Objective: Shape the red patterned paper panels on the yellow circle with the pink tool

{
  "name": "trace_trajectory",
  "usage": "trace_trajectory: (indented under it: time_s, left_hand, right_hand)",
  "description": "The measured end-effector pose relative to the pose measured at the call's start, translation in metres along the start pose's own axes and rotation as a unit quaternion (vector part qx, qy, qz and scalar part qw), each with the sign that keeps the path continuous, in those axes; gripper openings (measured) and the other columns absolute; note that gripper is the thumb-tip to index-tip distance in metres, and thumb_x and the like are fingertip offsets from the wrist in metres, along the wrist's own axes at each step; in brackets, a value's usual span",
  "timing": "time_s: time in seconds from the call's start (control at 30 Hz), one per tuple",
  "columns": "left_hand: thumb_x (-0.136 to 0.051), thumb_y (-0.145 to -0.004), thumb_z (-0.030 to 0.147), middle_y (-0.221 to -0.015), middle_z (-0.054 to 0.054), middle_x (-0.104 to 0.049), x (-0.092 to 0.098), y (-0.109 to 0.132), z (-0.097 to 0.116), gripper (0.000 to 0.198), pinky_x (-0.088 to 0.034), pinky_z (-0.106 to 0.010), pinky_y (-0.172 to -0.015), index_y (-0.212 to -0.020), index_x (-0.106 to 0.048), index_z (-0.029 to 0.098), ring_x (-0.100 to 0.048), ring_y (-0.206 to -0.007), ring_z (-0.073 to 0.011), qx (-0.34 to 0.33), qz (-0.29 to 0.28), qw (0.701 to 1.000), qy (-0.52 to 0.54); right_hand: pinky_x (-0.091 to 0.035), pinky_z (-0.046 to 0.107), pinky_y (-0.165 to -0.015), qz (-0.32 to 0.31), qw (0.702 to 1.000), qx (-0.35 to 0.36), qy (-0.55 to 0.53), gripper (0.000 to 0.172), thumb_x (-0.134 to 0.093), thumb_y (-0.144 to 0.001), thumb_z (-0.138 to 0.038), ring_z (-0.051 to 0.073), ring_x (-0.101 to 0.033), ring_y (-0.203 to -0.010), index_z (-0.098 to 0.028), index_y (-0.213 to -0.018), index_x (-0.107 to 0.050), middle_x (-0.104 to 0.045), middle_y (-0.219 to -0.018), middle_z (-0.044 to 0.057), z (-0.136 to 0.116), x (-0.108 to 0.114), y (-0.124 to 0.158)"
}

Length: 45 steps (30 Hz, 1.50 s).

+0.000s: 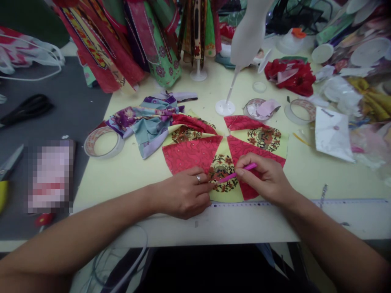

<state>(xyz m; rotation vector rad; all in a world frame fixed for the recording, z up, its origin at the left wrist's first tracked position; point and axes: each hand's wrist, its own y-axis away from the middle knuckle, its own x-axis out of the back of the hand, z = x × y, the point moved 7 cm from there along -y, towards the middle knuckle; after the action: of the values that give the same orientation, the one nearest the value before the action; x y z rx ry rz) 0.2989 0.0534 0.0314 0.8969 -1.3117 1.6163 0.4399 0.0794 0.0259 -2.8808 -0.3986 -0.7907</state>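
A round piece of patchwork cloth (192, 156) lies spread on the table, with red wedges and yellow wedges printed with flowers. Small shiny dots show on some red parts. My right hand (265, 179) pinches a pink pen-like stick (227, 178) over the front yellow wedge. The stick's lower end points left, close to the printed flowers; I cannot tell if it touches them. My left hand (186, 193), with a ring on one finger, rests flat on the cloth's front left edge, its fingertips near that end. A clear ruler (360, 201) runs along the front of the cloth.
Rolls of tape (104, 142) and a bunched blue-purple cloth (152, 122) lie left. Behind stand a white doll form (225, 107) and several dressed dolls (161, 57). Plastic bags and scraps (340, 95) crowd the right. Scissors (27, 109) lie on the dark mat (82, 93).
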Motion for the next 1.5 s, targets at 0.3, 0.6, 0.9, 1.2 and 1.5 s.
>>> trace_trajectory:
  time_s: [0.3, 0.6, 0.9, 1.2, 1.5]
  left_hand:
    - [-0.054, -0.08, 0.02, -0.094, -0.009, -0.068, 0.002, 0.003, 0.001, 0.016, -0.049, -0.034, -0.076, -0.065, -0.058, 0.012, -0.061, -0.079, -0.0192, -0.012, 0.026, 1.0, -0.008]
    - [-0.052, -0.081, 0.02, -0.079, -0.008, -0.068, 0.0, 0.002, -0.001, 0.018, -0.05, -0.032, -0.073, -0.065, -0.057, 0.014, -0.061, -0.078, -0.0182, -0.004, 0.009, 1.0, 0.005]
    - [-0.049, -0.082, 0.019, -0.071, -0.006, -0.064, 0.0, 0.002, -0.002, 0.019, -0.049, -0.031, -0.073, -0.065, -0.054, 0.015, -0.06, -0.076, -0.0169, 0.001, 0.008, 1.0, 0.011]
    - [-0.046, -0.084, 0.019, -0.072, -0.006, -0.064, -0.001, 0.002, -0.002, 0.021, -0.05, -0.031, -0.073, -0.064, -0.053, 0.016, -0.059, -0.073, -0.0151, 0.009, 0.002, 1.0, 0.01]
    - [-0.047, -0.083, 0.019, -0.073, -0.007, -0.064, -0.001, 0.002, -0.003, 0.02, -0.049, -0.031, -0.074, -0.064, -0.053, 0.016, -0.059, -0.074, -0.0155, 0.012, -0.002, 1.0, 0.019]
  right_hand:
    - [-0.035, 0.02, -0.048, -0.016, 0.999, 0.008, 0.031, 0.015, -0.047, -0.086, -0.03, 0.008, -0.047, -0.05, -0.018, -0.078, -0.05, -0.054, -0.062, -0.002, 0.0, -0.003, 0.002]
    - [-0.036, 0.02, -0.048, -0.017, 0.999, 0.006, 0.031, 0.014, -0.046, -0.085, -0.031, 0.009, -0.049, -0.051, -0.019, -0.078, -0.05, -0.056, -0.061, -0.001, 0.0, -0.004, 0.001]
    - [-0.035, 0.02, -0.048, -0.011, 1.0, 0.006, 0.017, 0.015, -0.048, -0.085, -0.03, 0.009, -0.049, -0.052, -0.018, -0.076, -0.051, -0.056, -0.062, -0.001, -0.002, -0.001, 0.001]
    - [-0.032, 0.019, -0.044, -0.003, 0.998, -0.057, -0.036, 0.018, -0.051, -0.084, -0.034, 0.008, -0.048, -0.049, -0.018, -0.075, -0.051, -0.055, -0.057, -0.002, 0.011, -0.004, -0.001]
    - [-0.031, 0.02, -0.042, 0.038, 0.993, -0.106, -0.045, 0.022, -0.054, -0.082, -0.037, 0.008, -0.045, -0.044, -0.018, -0.072, -0.05, -0.052, -0.052, -0.003, 0.022, -0.002, -0.003]
